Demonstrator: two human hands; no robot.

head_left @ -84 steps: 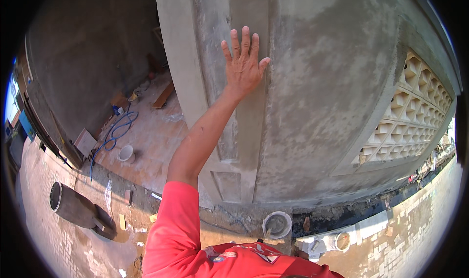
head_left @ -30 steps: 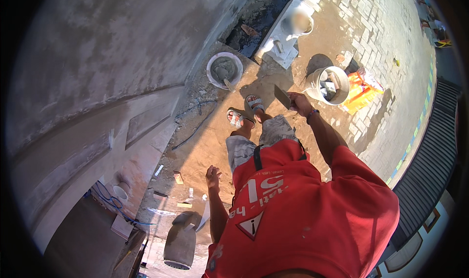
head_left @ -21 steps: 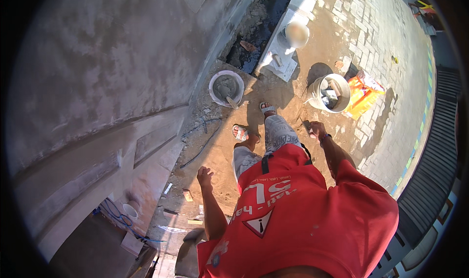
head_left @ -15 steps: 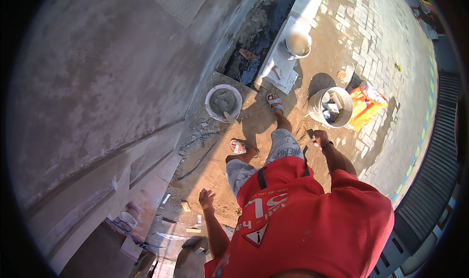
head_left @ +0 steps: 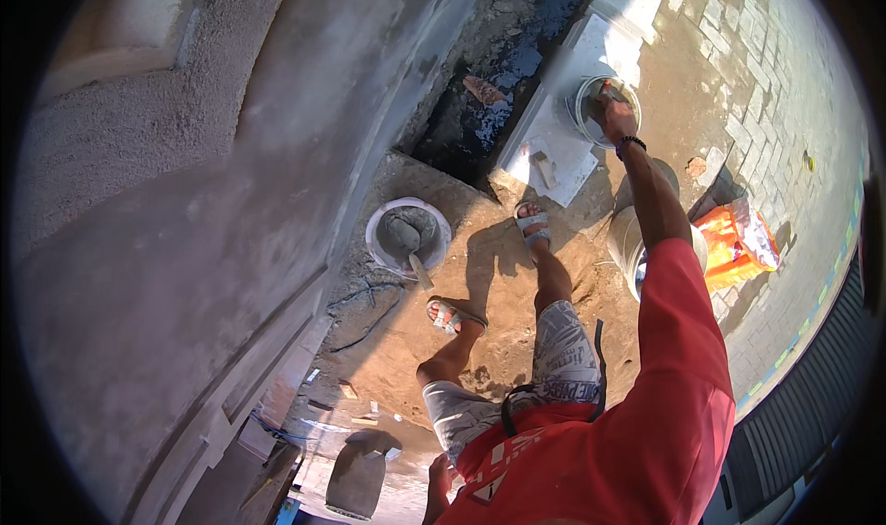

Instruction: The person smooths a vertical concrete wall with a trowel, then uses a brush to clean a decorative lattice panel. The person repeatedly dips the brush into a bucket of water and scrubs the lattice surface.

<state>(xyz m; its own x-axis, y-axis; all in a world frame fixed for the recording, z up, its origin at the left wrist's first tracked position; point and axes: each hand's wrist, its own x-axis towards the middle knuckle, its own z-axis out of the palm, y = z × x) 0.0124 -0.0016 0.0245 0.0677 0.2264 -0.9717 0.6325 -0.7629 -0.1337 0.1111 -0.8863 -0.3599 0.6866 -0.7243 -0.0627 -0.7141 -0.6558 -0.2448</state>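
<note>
My right hand (head_left: 618,119) reaches down into a white bucket (head_left: 574,110) standing on a pale slab. Its fingers are closed round a small item with a dark and reddish look, too hidden to name. Low beside my hip is my left hand (head_left: 441,476), its fingers partly hidden by the red shirt. A tub of grey mortar (head_left: 371,239) sits on the ground to the left of my feet. A trowel (head_left: 420,272) rests in it, handle over the rim. Partly behind my right arm stands a second pale bucket (head_left: 628,248).
An open drain (head_left: 471,124) with dark water runs between the wall (head_left: 231,230) and the slab (head_left: 572,176). A small block-like tool (head_left: 544,169) lies on that slab. An orange bag (head_left: 734,253) stands at right. Behind my left foot are a dark cable (head_left: 369,327) and scraps.
My right hand has moved forward from beside the second bucket into the bucket on the slab. The small dark item it held is now mostly hidden. My left hand has drawn back toward my hip.
</note>
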